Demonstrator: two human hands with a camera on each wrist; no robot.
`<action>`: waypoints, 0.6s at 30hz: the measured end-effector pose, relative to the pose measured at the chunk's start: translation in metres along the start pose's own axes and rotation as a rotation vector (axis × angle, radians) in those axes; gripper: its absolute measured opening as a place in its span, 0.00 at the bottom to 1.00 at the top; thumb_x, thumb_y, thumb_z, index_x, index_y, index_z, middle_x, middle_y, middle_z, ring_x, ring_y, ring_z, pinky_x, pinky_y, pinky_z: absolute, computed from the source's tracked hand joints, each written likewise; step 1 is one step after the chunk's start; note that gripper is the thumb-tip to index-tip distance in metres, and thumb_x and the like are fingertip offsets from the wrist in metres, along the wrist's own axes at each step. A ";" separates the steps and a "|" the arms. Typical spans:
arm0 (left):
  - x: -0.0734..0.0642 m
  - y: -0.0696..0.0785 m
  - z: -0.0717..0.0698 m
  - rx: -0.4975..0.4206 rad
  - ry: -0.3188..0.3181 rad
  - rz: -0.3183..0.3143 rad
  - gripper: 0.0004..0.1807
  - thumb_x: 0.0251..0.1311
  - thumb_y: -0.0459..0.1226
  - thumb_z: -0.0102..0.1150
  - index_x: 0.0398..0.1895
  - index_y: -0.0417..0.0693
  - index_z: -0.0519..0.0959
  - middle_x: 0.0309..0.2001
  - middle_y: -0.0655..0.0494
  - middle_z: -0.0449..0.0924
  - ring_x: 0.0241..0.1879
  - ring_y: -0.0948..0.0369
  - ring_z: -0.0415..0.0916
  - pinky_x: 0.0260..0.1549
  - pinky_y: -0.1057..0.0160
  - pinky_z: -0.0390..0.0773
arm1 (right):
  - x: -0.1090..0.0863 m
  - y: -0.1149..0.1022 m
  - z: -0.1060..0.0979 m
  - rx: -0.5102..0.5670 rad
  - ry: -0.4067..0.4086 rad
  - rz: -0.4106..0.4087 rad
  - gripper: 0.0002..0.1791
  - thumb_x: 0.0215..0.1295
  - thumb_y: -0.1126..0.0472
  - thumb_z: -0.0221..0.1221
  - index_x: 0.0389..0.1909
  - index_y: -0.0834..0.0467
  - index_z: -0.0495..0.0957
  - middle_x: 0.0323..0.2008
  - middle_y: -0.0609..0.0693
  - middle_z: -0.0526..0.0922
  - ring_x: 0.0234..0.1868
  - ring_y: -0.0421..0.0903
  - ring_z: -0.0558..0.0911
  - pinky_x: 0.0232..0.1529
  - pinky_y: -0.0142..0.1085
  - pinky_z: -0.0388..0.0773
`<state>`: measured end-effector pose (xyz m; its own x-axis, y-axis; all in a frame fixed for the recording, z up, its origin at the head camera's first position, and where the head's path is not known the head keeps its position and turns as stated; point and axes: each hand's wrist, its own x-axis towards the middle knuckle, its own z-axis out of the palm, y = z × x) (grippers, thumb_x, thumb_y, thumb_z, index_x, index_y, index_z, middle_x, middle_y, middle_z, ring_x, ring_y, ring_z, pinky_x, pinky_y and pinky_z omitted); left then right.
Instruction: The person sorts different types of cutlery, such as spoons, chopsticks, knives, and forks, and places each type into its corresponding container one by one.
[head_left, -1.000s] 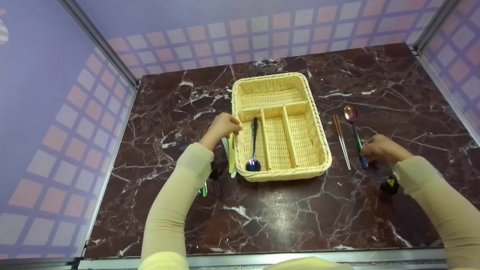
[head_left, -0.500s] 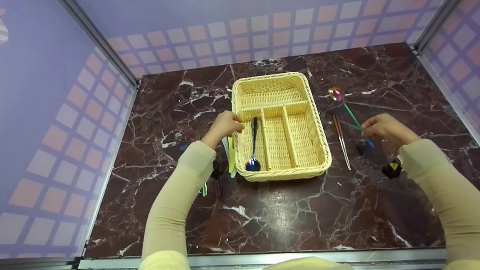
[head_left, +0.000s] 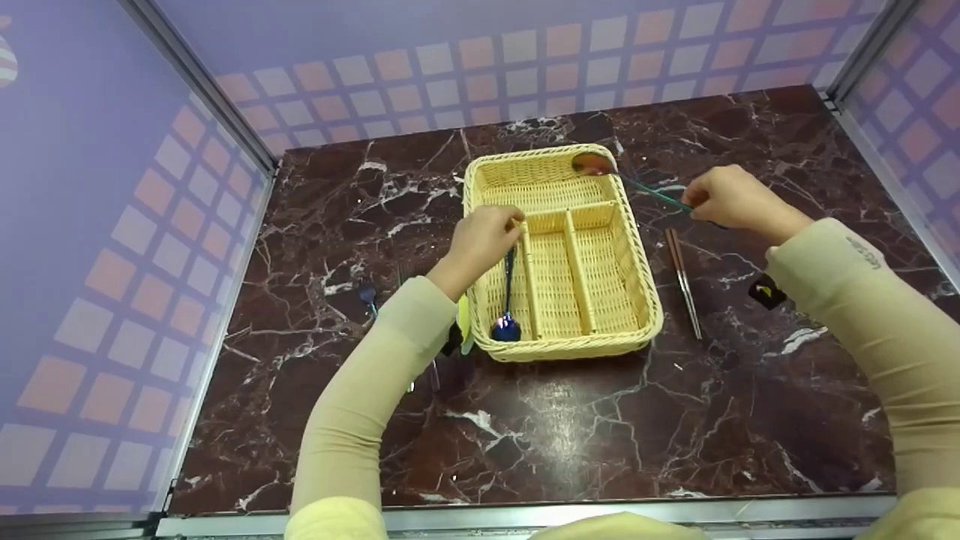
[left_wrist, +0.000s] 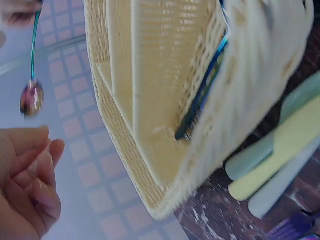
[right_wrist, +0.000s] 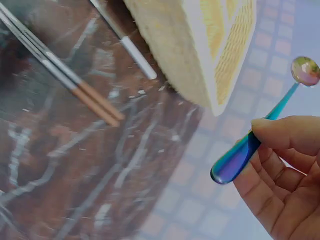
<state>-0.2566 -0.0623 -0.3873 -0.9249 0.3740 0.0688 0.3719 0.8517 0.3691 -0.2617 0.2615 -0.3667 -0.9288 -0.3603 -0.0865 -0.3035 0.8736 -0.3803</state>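
Held by its handle between thumb and fingers of my right hand (head_left: 731,199) is an iridescent spoon (right_wrist: 282,100), its bowl over the basket's back right rim in the head view. The pale wicker basket (head_left: 637,300) has a wide back compartment and three narrow front ones. Over the divider at the left front compartment hovers my left hand (head_left: 486,238), fingers loosely bent and holding nothing in the left wrist view. A dark blue spoon (head_left: 506,328) lies in that left compartment, its handle end partly hidden by the left hand.
Wood-ended metal chopsticks (head_left: 683,285) lie right of the basket. A white-ended utensil (right_wrist: 139,59) lies beside its wall. To the left are yellow (left_wrist: 270,160), green and white knives and a purple fork (left_wrist: 295,226). Patterned walls border the marble tabletop (head_left: 570,442).
My right hand has lifted the iridescent spoon off the table and carried it up and left to the basket's rim. My left hand has moved right, from the basket's left rim to over its compartments.
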 end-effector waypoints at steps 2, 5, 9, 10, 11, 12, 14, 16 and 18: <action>0.000 0.010 0.001 0.000 -0.017 0.069 0.14 0.62 0.36 0.50 0.48 0.47 0.79 0.45 0.54 0.81 0.42 0.59 0.78 0.41 0.61 0.76 | 0.004 -0.012 -0.002 -0.081 0.003 -0.040 0.11 0.49 0.75 0.51 0.31 0.66 0.79 0.28 0.62 0.79 0.25 0.52 0.72 0.27 0.45 0.69; 0.000 0.025 0.001 0.003 0.003 0.165 0.13 0.62 0.36 0.51 0.47 0.47 0.79 0.46 0.54 0.81 0.43 0.59 0.78 0.41 0.63 0.76 | 0.011 -0.029 -0.001 -0.205 0.000 -0.081 0.12 0.43 0.76 0.48 0.26 0.62 0.78 0.25 0.58 0.77 0.23 0.51 0.70 0.23 0.44 0.67; 0.000 0.041 0.002 0.052 0.077 0.234 0.12 0.61 0.34 0.50 0.46 0.47 0.80 0.44 0.54 0.81 0.39 0.59 0.79 0.33 0.63 0.77 | 0.018 -0.051 0.005 -0.345 0.031 -0.176 0.10 0.41 0.76 0.50 0.22 0.61 0.77 0.25 0.57 0.77 0.26 0.56 0.75 0.24 0.51 0.72; 0.000 0.044 0.003 0.069 0.089 0.238 0.12 0.61 0.33 0.50 0.45 0.46 0.80 0.44 0.54 0.81 0.38 0.58 0.79 0.32 0.62 0.77 | 0.019 -0.057 0.007 -0.378 0.042 -0.198 0.11 0.42 0.76 0.50 0.21 0.60 0.77 0.25 0.57 0.77 0.26 0.56 0.75 0.24 0.52 0.72; 0.001 0.046 0.003 0.087 0.096 0.239 0.12 0.61 0.33 0.50 0.45 0.46 0.80 0.44 0.54 0.81 0.38 0.58 0.79 0.31 0.62 0.77 | 0.020 -0.063 0.009 -0.408 0.051 -0.217 0.10 0.42 0.77 0.50 0.21 0.61 0.77 0.25 0.57 0.77 0.26 0.57 0.76 0.25 0.52 0.72; 0.002 0.047 0.005 0.115 0.098 0.233 0.12 0.61 0.34 0.50 0.45 0.46 0.80 0.43 0.54 0.81 0.37 0.58 0.80 0.31 0.61 0.77 | 0.021 -0.068 0.011 -0.437 0.065 -0.238 0.10 0.44 0.77 0.51 0.21 0.61 0.77 0.25 0.57 0.76 0.27 0.58 0.76 0.25 0.52 0.73; 0.003 0.049 0.006 0.181 0.108 0.216 0.11 0.61 0.34 0.51 0.42 0.45 0.80 0.40 0.53 0.81 0.33 0.57 0.80 0.29 0.59 0.77 | 0.024 -0.079 0.014 -0.500 0.076 -0.275 0.10 0.45 0.77 0.52 0.23 0.62 0.78 0.25 0.58 0.76 0.27 0.57 0.76 0.24 0.52 0.74; 0.004 0.049 0.009 0.252 0.114 0.205 0.09 0.60 0.35 0.52 0.38 0.45 0.81 0.36 0.53 0.81 0.30 0.56 0.79 0.27 0.58 0.77 | 0.026 -0.089 0.016 -0.562 0.088 -0.312 0.10 0.47 0.78 0.53 0.24 0.63 0.79 0.26 0.58 0.77 0.26 0.56 0.76 0.23 0.50 0.75; 0.005 0.048 0.011 0.330 0.123 0.202 0.07 0.59 0.34 0.52 0.32 0.45 0.81 0.31 0.53 0.81 0.25 0.57 0.78 0.24 0.58 0.77 | 0.028 -0.097 0.020 -0.612 0.124 -0.359 0.08 0.48 0.78 0.54 0.22 0.63 0.78 0.25 0.57 0.76 0.25 0.54 0.76 0.20 0.47 0.75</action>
<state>-0.2423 -0.0153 -0.3799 -0.8256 0.5166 0.2271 0.5345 0.8449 0.0211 -0.2537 0.1600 -0.3500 -0.7554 -0.6519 0.0662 -0.6258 0.7477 0.2221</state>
